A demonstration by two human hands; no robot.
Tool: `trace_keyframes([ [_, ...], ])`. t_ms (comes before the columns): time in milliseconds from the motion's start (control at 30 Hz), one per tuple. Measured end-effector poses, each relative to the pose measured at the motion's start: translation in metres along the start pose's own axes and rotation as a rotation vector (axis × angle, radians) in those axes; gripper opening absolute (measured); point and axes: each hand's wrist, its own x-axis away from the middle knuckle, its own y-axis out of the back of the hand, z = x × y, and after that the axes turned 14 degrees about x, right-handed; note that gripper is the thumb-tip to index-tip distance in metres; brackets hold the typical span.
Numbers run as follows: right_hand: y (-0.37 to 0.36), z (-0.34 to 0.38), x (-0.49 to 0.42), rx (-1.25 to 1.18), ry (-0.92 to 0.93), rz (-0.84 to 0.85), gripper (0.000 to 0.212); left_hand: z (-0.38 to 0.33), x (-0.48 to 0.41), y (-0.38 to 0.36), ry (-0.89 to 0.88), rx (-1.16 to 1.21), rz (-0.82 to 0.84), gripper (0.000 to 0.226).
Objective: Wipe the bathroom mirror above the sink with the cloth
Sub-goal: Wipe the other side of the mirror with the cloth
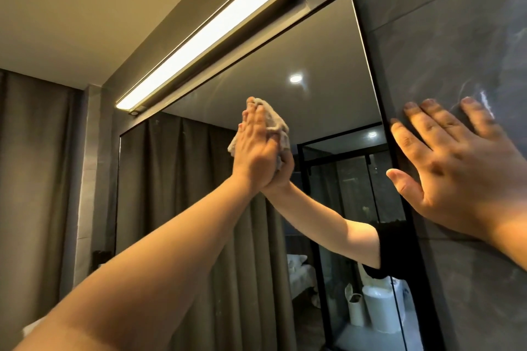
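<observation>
The left hand, at the centre of the frame, presses a crumpled pale beige cloth flat against the tall dark-framed bathroom mirror, fingers straight and close together, with the cloth bunched between palm and glass and spilling out past the fingertips and the heel of the hand. The right hand, at the right of the frame, lies spread and flat on the grey marbled wall tile just beside the mirror's right edge, holding nothing; it looks like a brace for the reach.

To wipe well here, I judge it best to keep the whole palm loading the cloth evenly and to run overlapping passes across the upper glass, just below the long lit wall lamp in the upper left, working downward so loosened smears are not dragged over cleaned parts. The loose folds could leave streaks, so a flatter fold would help. The two hands are well apart, the cloth under the left only
</observation>
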Motion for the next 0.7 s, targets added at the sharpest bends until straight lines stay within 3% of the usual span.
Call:
trace_keyframes([
  [67, 0.001, 0.0, 0.001, 0.001, 0.0, -0.001, 0.075, -0.026, 0.013, -0.004, -0.145, 0.046, 0.054, 0.058],
  [200, 0.002, 0.0, 0.001, -0.001, 0.002, 0.009, 0.075, -0.08, 0.045, 0.003, -0.37, 0.09, 0.33, 0.067],
  [400, 0.003, 0.001, 0.0, -0.005, -0.001, 0.008, 0.076, -0.08, 0.045, 0.011, -0.461, 0.008, 0.477, 0.066],
  [500, 0.002, 0.0, 0.0, 0.0, -0.002, 0.01, 0.076, -0.063, 0.017, 0.003, -0.34, 0.091, 0.341, 0.065],
  [700, -0.004, 0.001, 0.0, -0.014, -0.013, -0.043, 0.076, -0.018, -0.043, 0.011, 0.137, 0.067, 0.141, 0.074],
])
